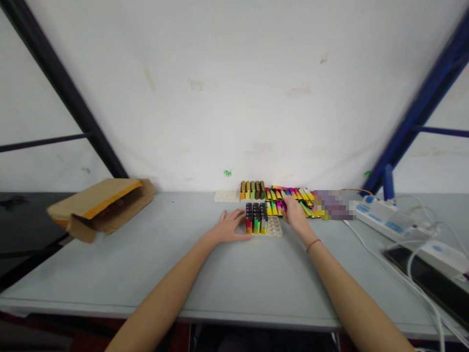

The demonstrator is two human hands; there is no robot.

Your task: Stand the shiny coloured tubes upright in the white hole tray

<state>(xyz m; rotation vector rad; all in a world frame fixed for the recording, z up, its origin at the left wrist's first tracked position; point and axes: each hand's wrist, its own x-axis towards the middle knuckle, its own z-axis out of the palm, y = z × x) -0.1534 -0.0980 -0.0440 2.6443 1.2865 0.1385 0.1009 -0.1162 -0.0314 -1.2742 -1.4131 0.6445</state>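
Note:
My left hand (pixel 230 226) rests on the table at the left side of a pale tray (pixel 274 227), its fingers apart around the edge. Several upright lighters (pixel 257 218) with black tops fill the tray's left part; round hollows show in its right part. Just right of the tray, my right hand (pixel 293 213) is closed over the row of lying lighters, with something purple at its fingertips that looks like a lighter. Bright lighters (pixel 298 194) lie in rows behind and beside that hand.
Behind stand a second group of upright lighters (pixel 252 189) and a pale tray (pixel 226 196). An open cardboard box (pixel 106 203) lies left. To the right are power strips (pixel 410 234), white cables and a dark phone-like slab (pixel 432 278). A wall (pixel 234 122) bounds the table's back.

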